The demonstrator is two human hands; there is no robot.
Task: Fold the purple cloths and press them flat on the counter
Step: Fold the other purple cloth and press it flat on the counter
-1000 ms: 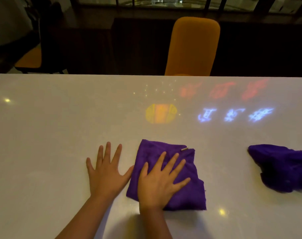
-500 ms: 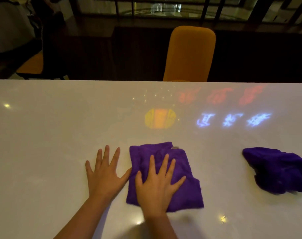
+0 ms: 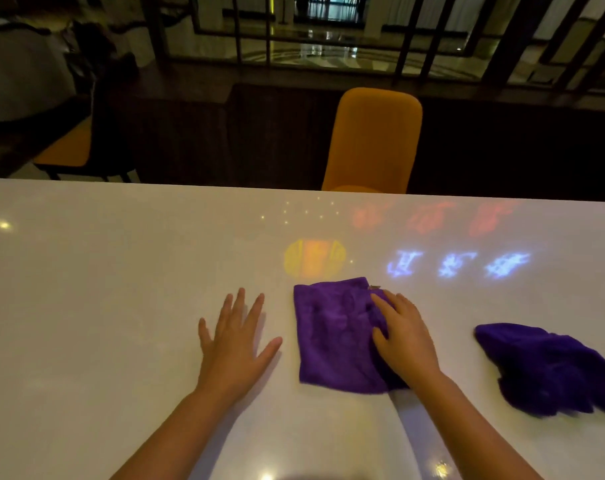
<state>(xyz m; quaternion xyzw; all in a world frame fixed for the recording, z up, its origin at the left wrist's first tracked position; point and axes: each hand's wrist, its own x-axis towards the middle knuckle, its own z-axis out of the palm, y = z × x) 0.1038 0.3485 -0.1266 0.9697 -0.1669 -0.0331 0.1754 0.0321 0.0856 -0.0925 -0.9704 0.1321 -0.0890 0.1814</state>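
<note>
A folded purple cloth (image 3: 332, 336) lies flat on the white counter (image 3: 103, 306) in front of me. My right hand (image 3: 403, 337) rests palm down on the cloth's right side, fingers pointing up and left, covering its right edge. My left hand (image 3: 237, 344) lies flat on the bare counter just left of the cloth, fingers spread, a small gap between thumb and cloth. A second purple cloth (image 3: 550, 368) sits crumpled at the right, apart from both hands.
An orange chair (image 3: 373, 140) stands behind the counter's far edge, another orange seat (image 3: 65, 154) at far left. Coloured light reflections (image 3: 315, 259) show on the counter beyond the folded cloth. Dark railings and floor lie behind.
My right hand has slid from the middle of the folded cloth to its right side. The left hand stays flat on the counter. The camera view has tilted up a little.
</note>
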